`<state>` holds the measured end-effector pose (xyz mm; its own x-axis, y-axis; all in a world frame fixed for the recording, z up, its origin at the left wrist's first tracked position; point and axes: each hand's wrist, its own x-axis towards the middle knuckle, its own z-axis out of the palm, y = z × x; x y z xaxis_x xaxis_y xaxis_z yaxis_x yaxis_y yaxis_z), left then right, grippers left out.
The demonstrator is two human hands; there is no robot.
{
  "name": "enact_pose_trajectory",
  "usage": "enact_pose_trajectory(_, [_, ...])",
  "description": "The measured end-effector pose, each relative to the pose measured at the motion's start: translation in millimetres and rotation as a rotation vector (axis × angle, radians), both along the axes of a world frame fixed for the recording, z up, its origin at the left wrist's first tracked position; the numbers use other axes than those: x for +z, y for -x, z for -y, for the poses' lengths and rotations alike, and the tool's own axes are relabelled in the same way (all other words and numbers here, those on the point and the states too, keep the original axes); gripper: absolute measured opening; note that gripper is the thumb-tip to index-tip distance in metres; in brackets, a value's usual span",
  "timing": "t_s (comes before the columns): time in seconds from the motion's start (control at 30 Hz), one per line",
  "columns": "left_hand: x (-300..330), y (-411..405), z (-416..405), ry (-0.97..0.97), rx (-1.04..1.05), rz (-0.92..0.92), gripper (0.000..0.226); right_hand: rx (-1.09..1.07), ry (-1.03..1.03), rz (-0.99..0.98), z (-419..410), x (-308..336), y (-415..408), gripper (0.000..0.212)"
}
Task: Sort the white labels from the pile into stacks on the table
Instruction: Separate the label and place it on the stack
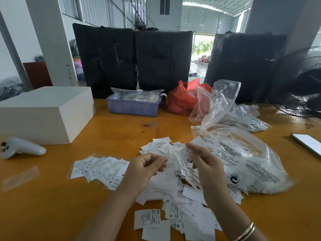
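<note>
Many labels (173, 178): judged light, thin, limp, slippery; best pinched singly by 1 edge.
Right hand (205, 164): a fanned bunch is held.
Left hand (147, 166): fingers curled at the pile; grip cannot be told.

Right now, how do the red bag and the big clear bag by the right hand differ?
The red bag is opaque and unprinted; the clear bag is see-through with black print. The red bag sits bunched at the far edge of the table beside the purple tray; the clear bag lies on its side near the right hand, white labels filling it. Both are thin plastic.
</note>
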<state>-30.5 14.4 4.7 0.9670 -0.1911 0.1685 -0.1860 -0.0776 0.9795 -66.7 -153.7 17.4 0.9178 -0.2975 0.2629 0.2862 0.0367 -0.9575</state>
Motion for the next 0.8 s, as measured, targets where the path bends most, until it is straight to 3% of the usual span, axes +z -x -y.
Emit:
enact_pose_trajectory(0.13, [-0.6,-0.8,0.7,0.005,0.003,-0.032,0.010,0.020,-0.143,0.040,-4.6,0.9,1.0,0.045])
enact_pose_trajectory(0.3, [1.6,1.4,1.7,0.003,0.008,-0.028,0.008,0.026,-0.237,0.076,-12.6,-0.3,0.6,0.056])
enact_pose_trajectory(0.5, [1.4,2.5,2.0,-0.011,0.002,-0.025,0.009,0.055,-0.283,0.027,-10.6,0.2,1.6,0.025])
enact_pose_trajectory(0.8, [2.7,3.9,2.3,0.008,-0.023,-0.043,0.008,0.099,-0.209,-0.055,-11.9,-6.6,-0.1,0.015])
